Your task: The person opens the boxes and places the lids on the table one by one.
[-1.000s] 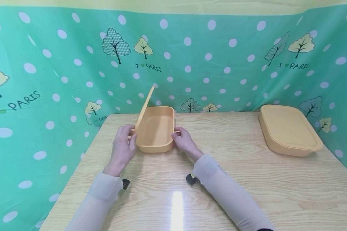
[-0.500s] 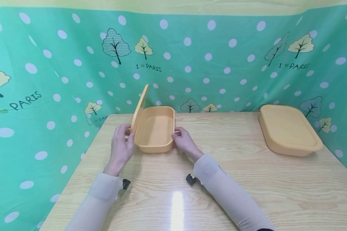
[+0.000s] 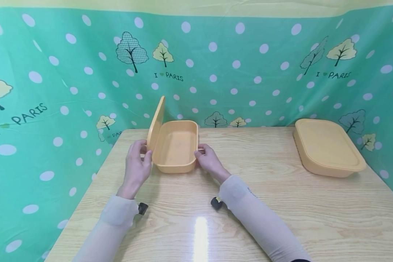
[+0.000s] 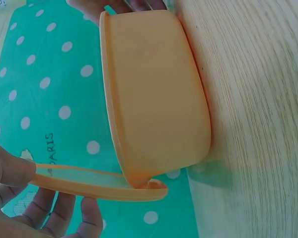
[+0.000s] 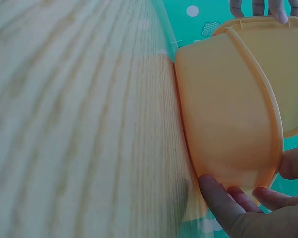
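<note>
orange lid [image 3: 156,125] in left hand [image 3: 138,168] before "paris" cloth [image 3: 199,54]

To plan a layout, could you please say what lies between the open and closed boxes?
The head view shows the right hand gripping the open box, then bare table to the closed box.

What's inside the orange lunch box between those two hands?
Inside the lunch box, only its bare bottom and parts of its inner walls show; no contents are visible. The inner face of the near wall is hidden behind the front rim.
</note>
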Tool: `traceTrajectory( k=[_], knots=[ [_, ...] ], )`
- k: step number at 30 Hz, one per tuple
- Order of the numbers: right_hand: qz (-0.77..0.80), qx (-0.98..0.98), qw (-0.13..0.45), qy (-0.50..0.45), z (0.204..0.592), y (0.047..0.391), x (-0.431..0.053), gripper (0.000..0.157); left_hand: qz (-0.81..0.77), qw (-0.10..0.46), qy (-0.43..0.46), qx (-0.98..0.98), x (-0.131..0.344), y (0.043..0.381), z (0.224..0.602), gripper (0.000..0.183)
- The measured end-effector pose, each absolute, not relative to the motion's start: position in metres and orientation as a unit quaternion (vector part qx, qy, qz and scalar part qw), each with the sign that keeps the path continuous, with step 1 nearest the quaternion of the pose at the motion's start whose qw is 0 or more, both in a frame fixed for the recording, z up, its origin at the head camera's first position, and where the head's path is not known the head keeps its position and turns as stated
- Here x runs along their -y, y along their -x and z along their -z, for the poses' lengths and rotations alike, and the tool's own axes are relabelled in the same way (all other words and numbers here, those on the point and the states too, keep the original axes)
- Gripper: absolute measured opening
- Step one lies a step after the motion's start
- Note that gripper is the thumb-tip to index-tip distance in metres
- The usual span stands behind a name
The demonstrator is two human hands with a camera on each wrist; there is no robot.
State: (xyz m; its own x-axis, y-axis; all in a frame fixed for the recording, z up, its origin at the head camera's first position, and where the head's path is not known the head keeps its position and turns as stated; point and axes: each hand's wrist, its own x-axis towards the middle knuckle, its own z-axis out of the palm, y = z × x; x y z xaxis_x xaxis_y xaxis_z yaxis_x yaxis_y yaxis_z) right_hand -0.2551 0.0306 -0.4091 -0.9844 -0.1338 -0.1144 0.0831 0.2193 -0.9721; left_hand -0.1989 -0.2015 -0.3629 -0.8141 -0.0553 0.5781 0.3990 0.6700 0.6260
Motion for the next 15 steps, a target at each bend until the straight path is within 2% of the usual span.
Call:
traceTrajectory(
  k=[15],
  knots=[
    [0.625,-0.776,0.087,0.019,0.4094,0.2550,-0.0311,0.042,0.392,0.279,0.091,0.872,0.2026,0.1999,0.3663,0.026]
  ],
)
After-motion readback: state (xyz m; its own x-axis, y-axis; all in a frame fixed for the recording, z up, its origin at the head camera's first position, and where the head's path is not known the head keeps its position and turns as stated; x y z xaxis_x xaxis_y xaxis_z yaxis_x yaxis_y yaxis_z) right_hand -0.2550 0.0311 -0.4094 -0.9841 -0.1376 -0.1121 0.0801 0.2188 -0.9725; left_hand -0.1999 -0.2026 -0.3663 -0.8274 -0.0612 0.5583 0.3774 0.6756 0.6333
